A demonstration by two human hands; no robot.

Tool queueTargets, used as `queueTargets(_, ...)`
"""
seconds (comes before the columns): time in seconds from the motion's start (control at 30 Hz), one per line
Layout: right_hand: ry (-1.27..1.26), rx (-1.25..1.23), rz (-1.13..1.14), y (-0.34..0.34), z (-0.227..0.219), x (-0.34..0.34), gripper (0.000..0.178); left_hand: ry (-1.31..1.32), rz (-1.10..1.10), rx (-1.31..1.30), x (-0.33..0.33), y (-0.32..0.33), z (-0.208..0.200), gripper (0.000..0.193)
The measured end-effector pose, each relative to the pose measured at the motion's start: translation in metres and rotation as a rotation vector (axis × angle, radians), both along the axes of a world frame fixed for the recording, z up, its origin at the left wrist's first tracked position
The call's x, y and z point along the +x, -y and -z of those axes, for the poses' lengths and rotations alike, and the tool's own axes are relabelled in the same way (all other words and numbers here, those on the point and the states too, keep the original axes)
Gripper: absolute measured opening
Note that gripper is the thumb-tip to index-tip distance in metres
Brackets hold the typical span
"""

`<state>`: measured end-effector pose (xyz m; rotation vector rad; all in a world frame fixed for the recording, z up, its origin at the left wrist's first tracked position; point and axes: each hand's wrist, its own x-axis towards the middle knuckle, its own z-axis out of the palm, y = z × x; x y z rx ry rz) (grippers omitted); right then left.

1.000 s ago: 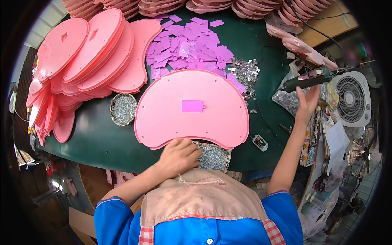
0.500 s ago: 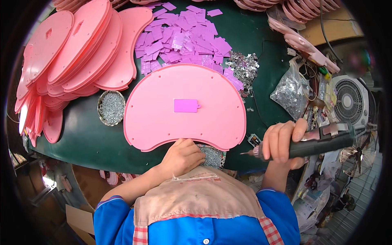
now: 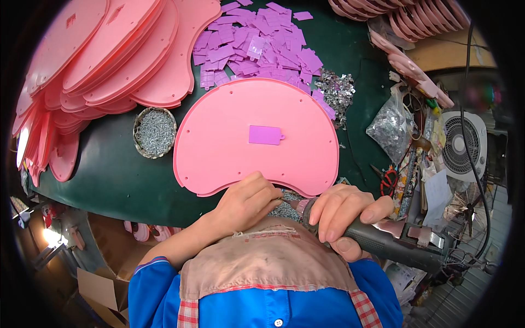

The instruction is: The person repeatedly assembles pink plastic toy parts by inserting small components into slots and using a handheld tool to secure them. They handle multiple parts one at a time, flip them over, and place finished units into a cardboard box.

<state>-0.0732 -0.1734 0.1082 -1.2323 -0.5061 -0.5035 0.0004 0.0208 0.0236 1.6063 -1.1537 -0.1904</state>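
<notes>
**Dark, cylindrical power driver [image 3: 394, 246] held close to the left hand [image 3: 246, 199]**

In the head view, the driver is gripped by the right hand [image 3: 347, 216], its fingers wrapped round the barrel; the pink-collared nose is pointed between nine and ten o'clock, its thin tip just beside the left fingertips; the left hand is held narrow, fingers bent, at the six o'clock edge of a pink, kidney-shaped plastic panel [image 3: 257, 157]; whether anything is pinched there cannot be told.

The panel is laid on a dark green tabletop [image 3: 120, 186]; a purple, rectangular plastic plate [image 3: 264, 135] is set at its middle; between five and six o'clock, small silver screws [image 3: 287, 211] are partly hidden by the hands; around the panel, a round, screw-filled bowl [image 3: 155, 156] is seen at nine o'clock, stacked pink plastic panels [image 3: 136, 60] at ten, heaped loose purple plates [image 3: 262, 52] at twelve, shiny metal pieces [image 3: 334, 92] near two, and red-handled pliers [image 3: 389, 181] toward four.
</notes>
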Motion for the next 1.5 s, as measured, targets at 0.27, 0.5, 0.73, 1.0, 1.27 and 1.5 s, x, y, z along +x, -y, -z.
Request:
queueTargets(0.27,-0.064,-0.134,0.16,-0.016,0.005,0.011,0.061,0.263,-0.214,-0.031,0.009,-0.001,-0.002,0.026)
queueTargets(0.5,0.081,-0.296,0.334,0.01,0.031,0.055,0.055,0.094,-0.117,-0.054,0.02,-0.001,-0.007,0.024)
queueTargets(0.73,-0.031,-0.211,0.392,0.012,0.068,0.072,0.046,-0.054,-0.1,-0.014,0.047,0.011,0.01,0.018)
queueTargets(1.0,-0.165,-0.042,0.442,0.011,0.043,0.064,0.054,-0.009,-0.206,0.036,0.065,0.028,0.011,0.012)
queueTargets(1.27,-0.22,0.032,0.251,-0.002,-0.003,0.039,0.051,-0.022,-0.128,-0.094,0.061,0.029,0.013,0.017)
queueTargets(1.5,-0.134,-0.172,0.293,-0.001,0.014,0.046,0.052,0.247,-0.26,-0.029,0.051,0.026,0.008,0.02)
